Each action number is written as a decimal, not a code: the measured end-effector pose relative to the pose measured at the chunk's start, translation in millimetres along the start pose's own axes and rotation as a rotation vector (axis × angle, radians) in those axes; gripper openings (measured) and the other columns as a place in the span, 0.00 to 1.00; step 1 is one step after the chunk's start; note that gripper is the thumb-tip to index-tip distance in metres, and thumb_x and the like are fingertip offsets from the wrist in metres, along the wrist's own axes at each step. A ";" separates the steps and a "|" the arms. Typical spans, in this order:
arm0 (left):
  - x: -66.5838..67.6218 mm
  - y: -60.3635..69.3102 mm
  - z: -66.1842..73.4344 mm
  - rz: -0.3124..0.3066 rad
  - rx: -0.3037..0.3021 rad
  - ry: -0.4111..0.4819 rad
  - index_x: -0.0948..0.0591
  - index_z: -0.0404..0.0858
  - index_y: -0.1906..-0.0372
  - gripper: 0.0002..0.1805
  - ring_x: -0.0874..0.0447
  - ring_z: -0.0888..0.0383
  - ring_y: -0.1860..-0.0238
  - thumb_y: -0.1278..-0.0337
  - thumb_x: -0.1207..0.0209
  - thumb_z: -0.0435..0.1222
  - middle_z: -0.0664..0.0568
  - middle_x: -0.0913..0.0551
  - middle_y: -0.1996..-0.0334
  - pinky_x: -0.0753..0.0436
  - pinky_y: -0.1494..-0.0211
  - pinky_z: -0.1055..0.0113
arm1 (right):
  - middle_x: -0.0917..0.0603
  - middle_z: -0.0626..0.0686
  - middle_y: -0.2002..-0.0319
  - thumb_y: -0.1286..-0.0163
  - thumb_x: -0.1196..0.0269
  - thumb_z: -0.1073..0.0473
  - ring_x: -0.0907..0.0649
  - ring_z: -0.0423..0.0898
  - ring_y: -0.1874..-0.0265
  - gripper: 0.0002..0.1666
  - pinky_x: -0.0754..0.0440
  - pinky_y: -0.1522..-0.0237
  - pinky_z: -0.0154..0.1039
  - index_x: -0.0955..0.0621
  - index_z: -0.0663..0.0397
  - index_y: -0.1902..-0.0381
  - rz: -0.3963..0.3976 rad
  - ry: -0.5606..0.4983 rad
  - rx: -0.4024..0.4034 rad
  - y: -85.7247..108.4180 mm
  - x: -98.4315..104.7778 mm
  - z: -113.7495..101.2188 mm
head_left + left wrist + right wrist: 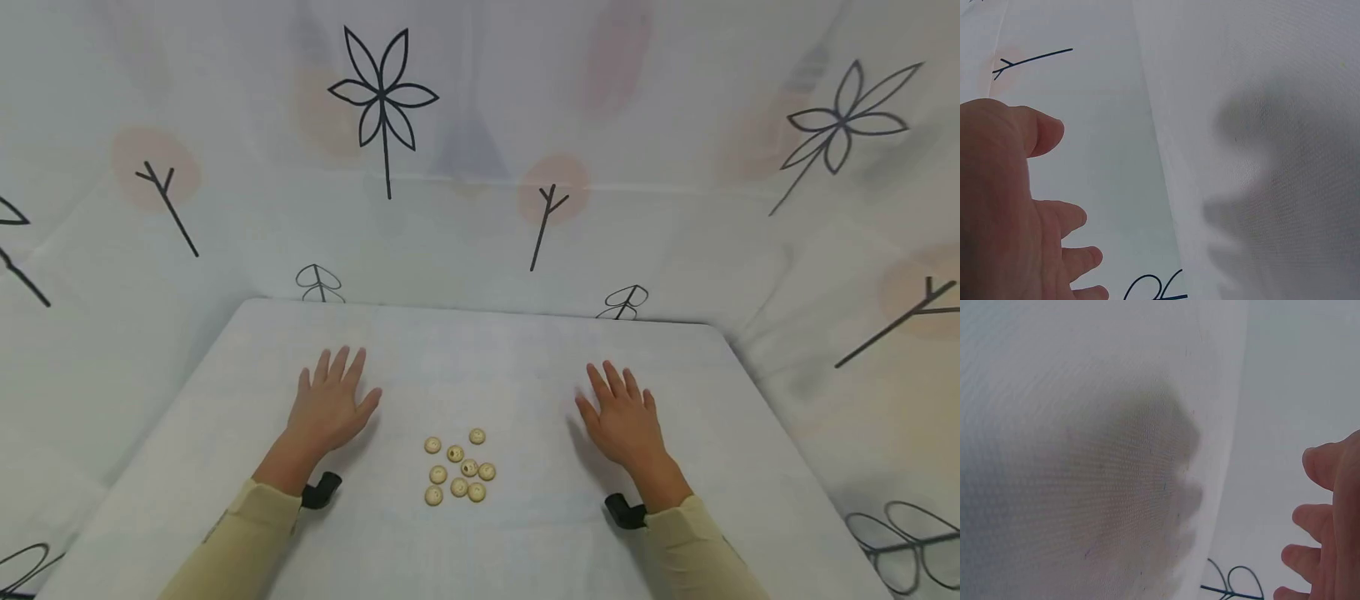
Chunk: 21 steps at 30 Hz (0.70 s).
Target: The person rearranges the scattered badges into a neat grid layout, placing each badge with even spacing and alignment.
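Several small round cream-coloured pieces, like buttons, lie loosely grouped on the white table, one of them at the back of the group. To their left is my left hand, palm down with fingers spread, holding nothing. My right hand, also spread and empty, is on the other side, farther from the pieces. In the left wrist view the left hand stands off the cloth with a shadow beside it. The right wrist view has part of the right hand at its edge, likewise above the cloth.
The white-covered table ends at a back edge against a pale curtain with drawn flowers and twigs. Curtain also hangs at both sides. A black wrist-mounted piece sits at the left cuff, another at the right.
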<state>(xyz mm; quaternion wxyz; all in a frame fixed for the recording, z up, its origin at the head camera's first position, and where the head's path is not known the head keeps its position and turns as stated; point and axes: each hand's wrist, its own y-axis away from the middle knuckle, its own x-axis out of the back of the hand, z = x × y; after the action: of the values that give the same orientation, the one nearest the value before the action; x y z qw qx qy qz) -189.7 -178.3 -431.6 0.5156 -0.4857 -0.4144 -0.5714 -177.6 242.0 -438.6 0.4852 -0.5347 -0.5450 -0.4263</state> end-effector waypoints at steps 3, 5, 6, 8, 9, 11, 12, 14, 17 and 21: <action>-0.7 1.6 0.6 -0.003 0.000 -0.001 0.50 0.39 0.23 0.40 0.60 0.34 0.24 0.32 0.57 0.56 0.37 0.51 0.24 0.55 0.27 0.33 | 0.47 0.64 0.24 0.24 0.55 0.42 0.49 0.69 0.26 0.37 0.49 0.32 0.72 0.45 0.54 0.24 0.006 -0.005 0.000 2.9 -0.1 -0.3; -1.5 3.1 1.6 -0.004 0.000 0.002 0.50 0.40 0.23 0.40 0.60 0.34 0.24 0.32 0.57 0.56 0.37 0.52 0.23 0.56 0.27 0.33 | 0.46 0.64 0.25 0.24 0.55 0.42 0.48 0.68 0.26 0.37 0.49 0.32 0.72 0.44 0.54 0.24 0.015 -0.014 0.005 5.2 -0.1 -1.4; -1.9 3.9 2.3 -0.006 0.000 0.003 0.50 0.40 0.23 0.40 0.60 0.35 0.23 0.32 0.57 0.55 0.37 0.52 0.23 0.56 0.26 0.33 | 0.46 0.63 0.25 0.24 0.54 0.42 0.48 0.68 0.26 0.37 0.48 0.32 0.72 0.44 0.53 0.24 0.016 -0.019 0.005 6.2 -0.4 -2.1; -1.7 5.5 3.9 -0.007 0.001 0.009 0.50 0.40 0.23 0.40 0.60 0.35 0.23 0.32 0.57 0.55 0.38 0.52 0.23 0.56 0.26 0.33 | 0.46 0.63 0.25 0.24 0.54 0.42 0.48 0.68 0.26 0.38 0.48 0.33 0.72 0.44 0.53 0.25 0.019 -0.026 0.013 6.5 -1.1 -4.4; -1.5 6.1 4.7 -0.006 0.001 0.013 0.50 0.40 0.23 0.40 0.60 0.35 0.23 0.32 0.57 0.55 0.38 0.51 0.23 0.56 0.26 0.33 | 0.46 0.63 0.25 0.25 0.54 0.42 0.47 0.68 0.27 0.38 0.48 0.33 0.72 0.44 0.53 0.25 0.020 -0.029 0.016 6.6 -1.6 -5.4; -1.7 7.2 6.2 -0.007 0.000 0.010 0.50 0.40 0.23 0.40 0.60 0.35 0.23 0.32 0.57 0.55 0.38 0.51 0.23 0.56 0.26 0.34 | 0.46 0.63 0.25 0.25 0.53 0.42 0.48 0.68 0.27 0.38 0.47 0.33 0.72 0.43 0.53 0.25 0.017 -0.030 0.021 6.7 -2.9 -7.4; -1.7 7.6 7.0 -0.007 0.000 0.009 0.50 0.40 0.23 0.40 0.60 0.35 0.23 0.32 0.57 0.55 0.38 0.51 0.23 0.56 0.26 0.34 | 0.46 0.63 0.25 0.25 0.53 0.42 0.47 0.68 0.26 0.38 0.47 0.33 0.72 0.43 0.53 0.25 0.018 -0.032 0.023 6.8 -3.7 -8.2; -2.0 8.0 8.3 -0.005 0.001 0.004 0.49 0.40 0.23 0.40 0.60 0.35 0.23 0.32 0.57 0.55 0.38 0.51 0.23 0.56 0.26 0.34 | 0.45 0.63 0.25 0.26 0.51 0.42 0.46 0.68 0.27 0.38 0.45 0.33 0.72 0.43 0.52 0.25 0.025 -0.035 0.033 6.7 -5.3 -10.5; -2.8 8.8 9.8 -0.001 0.003 -0.002 0.49 0.40 0.23 0.40 0.59 0.35 0.23 0.32 0.56 0.55 0.38 0.51 0.23 0.55 0.26 0.34 | 0.43 0.63 0.25 0.27 0.49 0.41 0.44 0.67 0.27 0.40 0.44 0.34 0.72 0.42 0.52 0.25 0.029 -0.038 0.049 7.0 -7.8 -14.0; -2.9 10.7 12.1 0.001 -0.006 -0.008 0.48 0.40 0.23 0.40 0.57 0.35 0.24 0.33 0.55 0.56 0.38 0.49 0.24 0.53 0.26 0.34 | 0.42 0.63 0.26 0.29 0.47 0.40 0.43 0.67 0.27 0.41 0.44 0.33 0.71 0.41 0.52 0.25 0.025 -0.034 0.061 8.7 -10.1 -18.7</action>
<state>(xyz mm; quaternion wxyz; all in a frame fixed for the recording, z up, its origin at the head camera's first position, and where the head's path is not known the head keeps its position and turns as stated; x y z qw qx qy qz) -177.6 -167.3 -432.5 0.5126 -0.4898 -0.4146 -0.5705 -168.0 222.5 -446.0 0.4972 -0.5334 -0.5593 -0.3943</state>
